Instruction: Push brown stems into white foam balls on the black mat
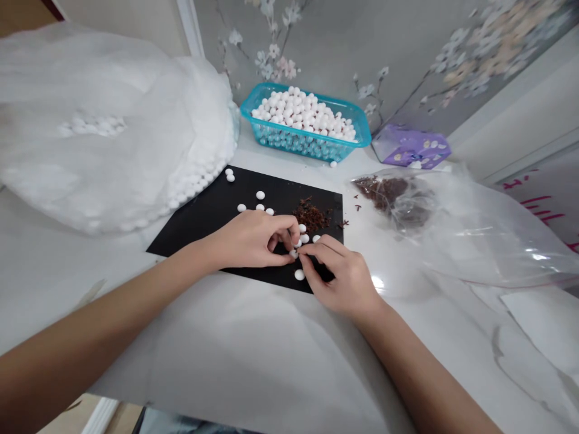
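Above a black mat (203, 220), my left hand (256, 238) pinches a small white ball (294, 254) between thumb and fingers. My right hand (346, 277) is closed in a pinch right against that ball; a tiny brown piece seems to be at its fingertips, mostly hidden. More white balls lie close around the fingers, among them a loose ball (299, 275) just in front. Behind the hands is a heap of small brown plastic-looking pieces (312, 217). Several other white balls, such as a ball (260, 195), rest farther left on the mat.
A blue basket (298, 135) full of white balls stands against the wall. To the left bulges a large translucent bag (113, 132) of white balls. At the right lies a clear plastic bag (474, 223) with brown pieces, and behind it a purple packet (411, 146).
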Tool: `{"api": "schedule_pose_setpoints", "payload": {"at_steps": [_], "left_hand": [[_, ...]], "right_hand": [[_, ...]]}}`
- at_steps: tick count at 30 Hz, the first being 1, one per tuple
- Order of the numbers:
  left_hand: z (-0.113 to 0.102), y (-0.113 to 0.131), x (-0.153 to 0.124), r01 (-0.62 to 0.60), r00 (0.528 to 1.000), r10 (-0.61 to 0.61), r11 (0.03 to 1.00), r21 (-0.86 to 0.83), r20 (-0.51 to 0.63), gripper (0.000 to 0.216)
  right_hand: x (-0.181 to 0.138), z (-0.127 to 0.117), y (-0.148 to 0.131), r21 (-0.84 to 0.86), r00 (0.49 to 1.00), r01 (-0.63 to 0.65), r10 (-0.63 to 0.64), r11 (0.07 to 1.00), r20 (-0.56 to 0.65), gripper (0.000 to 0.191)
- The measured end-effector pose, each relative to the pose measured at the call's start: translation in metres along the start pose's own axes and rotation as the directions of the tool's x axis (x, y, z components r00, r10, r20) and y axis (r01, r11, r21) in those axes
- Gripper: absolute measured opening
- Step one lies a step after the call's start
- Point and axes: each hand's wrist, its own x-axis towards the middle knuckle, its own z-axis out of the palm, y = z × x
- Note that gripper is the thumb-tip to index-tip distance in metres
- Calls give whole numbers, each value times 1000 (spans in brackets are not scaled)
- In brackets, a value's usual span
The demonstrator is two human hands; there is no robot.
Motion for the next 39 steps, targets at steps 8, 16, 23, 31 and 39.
{"api": "schedule_pose_setpoints", "payload": {"at_steps": [8, 16, 23, 31, 39], "left_hand": [[0, -1, 1, 17, 1000, -16, 1000, -23, 27, 19], [0, -2, 1, 9, 1000, -8, 1000, -15, 21, 19], [-1, -1, -1, -52, 998, 53, 996, 66, -15, 14], [-2, 1, -3, -62, 996, 72, 984, 167, -50, 21], [-6, -6, 0, 82, 960, -29, 981, 178, -280, 22]], "right_hand": [[1, -4, -4, 23, 998, 34, -35, 999, 53, 21], [2, -8, -6, 35, 991, 34, -38, 999, 131, 24], [7, -20, 15, 212, 974, -193, 214, 958, -77, 14], [6, -22, 35, 32, 955, -290, 292, 956, -46, 17], [7, -21, 38, -188, 926, -377, 374, 907, -51, 26]]}}
